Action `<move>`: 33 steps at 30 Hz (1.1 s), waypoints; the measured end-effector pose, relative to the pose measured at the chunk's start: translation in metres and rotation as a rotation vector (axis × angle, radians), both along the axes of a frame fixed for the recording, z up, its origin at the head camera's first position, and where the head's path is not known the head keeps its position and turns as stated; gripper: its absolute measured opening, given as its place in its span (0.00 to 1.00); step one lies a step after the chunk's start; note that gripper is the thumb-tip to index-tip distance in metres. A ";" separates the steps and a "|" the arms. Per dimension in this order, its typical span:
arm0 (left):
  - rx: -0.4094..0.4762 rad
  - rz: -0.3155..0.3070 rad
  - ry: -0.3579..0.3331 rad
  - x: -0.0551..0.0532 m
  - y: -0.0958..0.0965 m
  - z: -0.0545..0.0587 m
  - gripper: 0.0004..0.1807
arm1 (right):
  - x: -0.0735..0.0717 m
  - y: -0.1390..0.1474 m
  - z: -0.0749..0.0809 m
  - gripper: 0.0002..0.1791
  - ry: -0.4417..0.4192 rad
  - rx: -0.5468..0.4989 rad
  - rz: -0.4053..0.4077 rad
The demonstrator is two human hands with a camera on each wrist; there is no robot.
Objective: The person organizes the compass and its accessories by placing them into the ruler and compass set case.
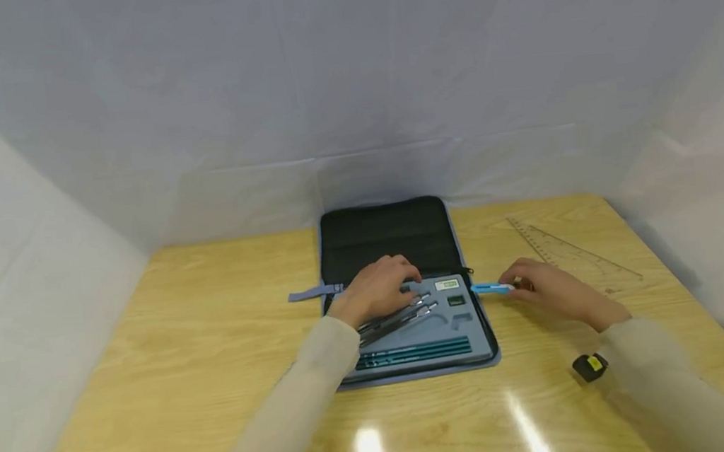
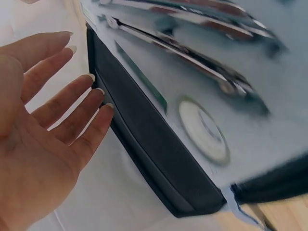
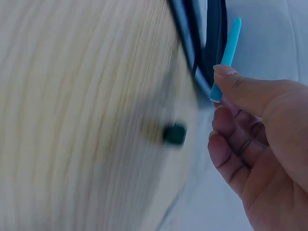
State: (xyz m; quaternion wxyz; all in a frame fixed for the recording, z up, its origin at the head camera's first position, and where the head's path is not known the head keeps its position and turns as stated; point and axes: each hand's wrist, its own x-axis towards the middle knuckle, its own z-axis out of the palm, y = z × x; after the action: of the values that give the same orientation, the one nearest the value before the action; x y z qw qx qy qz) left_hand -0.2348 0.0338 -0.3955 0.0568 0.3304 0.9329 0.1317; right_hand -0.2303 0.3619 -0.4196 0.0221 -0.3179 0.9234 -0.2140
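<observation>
My right hand pinches a slim light-blue tool between thumb and fingers, just past the right edge of an open zip case. In the right wrist view, the tool points up and away from the thumb. My left hand hovers over the left part of the case, and the left wrist view shows its fingers spread with nothing in them. Metal compasses lie beneath it in the grey tray. Whether it touches the tray is unclear.
Dark-green pencils, a white eraser and a small green piece sit in the tray. A clear set square lies behind my right hand. A black block shows beside the right sleeve. White sheeting stands behind the table.
</observation>
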 end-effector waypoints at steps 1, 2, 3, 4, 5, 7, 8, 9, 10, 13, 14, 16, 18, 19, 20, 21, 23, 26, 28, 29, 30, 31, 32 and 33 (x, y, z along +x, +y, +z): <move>-0.001 0.010 -0.005 0.000 -0.003 0.001 0.17 | -0.001 -0.007 0.000 0.09 0.012 0.004 0.019; 0.003 0.020 -0.007 0.001 -0.005 0.001 0.17 | -0.001 -0.013 0.000 0.09 0.024 0.004 0.038; 0.007 0.031 -0.009 0.001 -0.008 0.001 0.17 | -0.002 -0.019 0.000 0.08 0.036 0.005 0.051; 0.009 0.041 -0.010 0.001 -0.010 0.001 0.17 | -0.003 -0.025 0.000 0.08 0.041 0.006 0.067; 0.011 0.049 -0.010 0.002 -0.012 0.001 0.17 | -0.003 -0.030 0.001 0.08 0.048 0.008 0.081; 0.007 0.062 -0.012 0.002 -0.016 0.001 0.17 | -0.003 -0.041 0.001 0.09 0.046 0.010 0.113; 0.007 0.069 -0.014 0.003 -0.017 0.001 0.17 | -0.003 -0.046 0.002 0.10 0.046 0.010 0.129; 0.001 0.074 -0.019 0.004 -0.019 0.000 0.17 | -0.002 -0.052 0.003 0.11 0.043 0.009 0.144; -0.004 0.076 -0.022 0.005 -0.020 0.000 0.17 | -0.002 -0.056 0.004 0.11 0.038 0.009 0.157; -0.001 0.086 -0.030 0.008 -0.025 0.001 0.18 | -0.001 -0.069 0.005 0.11 0.037 0.011 0.183; 0.005 0.091 -0.034 0.010 -0.027 0.001 0.18 | 0.000 -0.072 0.005 0.11 0.036 0.008 0.187; 0.013 0.105 -0.037 0.012 -0.030 0.002 0.19 | 0.001 -0.078 0.005 0.12 0.031 0.005 0.196; 0.018 0.122 -0.041 0.015 -0.033 0.003 0.18 | 0.001 -0.083 0.004 0.12 0.027 0.004 0.211; 0.020 0.125 -0.042 0.016 -0.034 0.003 0.18 | 0.002 -0.084 0.004 0.13 0.024 0.008 0.215; 0.021 0.126 -0.043 0.017 -0.035 0.003 0.18 | 0.003 -0.086 0.003 0.12 0.023 0.011 0.218; 0.022 0.125 -0.044 0.017 -0.036 0.002 0.17 | 0.003 -0.087 0.002 0.12 0.021 0.016 0.227; 0.027 0.115 -0.046 0.018 -0.038 0.002 0.17 | 0.005 -0.088 0.001 0.12 0.013 0.025 0.234; 0.035 0.101 -0.049 0.018 -0.039 0.001 0.15 | 0.007 -0.090 -0.001 0.11 -0.004 0.020 0.243; 0.040 0.097 -0.047 0.018 -0.039 0.000 0.15 | 0.008 -0.091 -0.001 0.11 -0.010 0.013 0.250; 0.040 0.099 -0.047 0.018 -0.039 -0.001 0.15 | 0.008 -0.092 -0.001 0.11 -0.013 0.009 0.257; 0.039 0.101 -0.045 0.018 -0.040 -0.001 0.15 | 0.009 -0.092 -0.001 0.11 -0.016 0.008 0.262; 0.039 0.103 -0.046 0.018 -0.040 -0.002 0.15 | 0.009 -0.093 -0.001 0.10 -0.020 0.009 0.267; 0.038 0.104 -0.049 0.019 -0.041 -0.002 0.15 | 0.009 -0.093 -0.001 0.10 -0.024 0.013 0.268; 0.036 0.105 -0.052 0.019 -0.041 -0.003 0.15 | 0.009 -0.094 -0.002 0.10 -0.031 0.015 0.268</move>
State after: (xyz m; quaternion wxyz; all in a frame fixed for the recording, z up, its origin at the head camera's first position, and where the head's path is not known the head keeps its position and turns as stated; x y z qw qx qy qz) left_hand -0.2156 -0.0071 -0.3982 0.0682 0.2783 0.9446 0.1601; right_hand -0.2210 0.2680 -0.4214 0.0674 -0.4346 0.8739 -0.2070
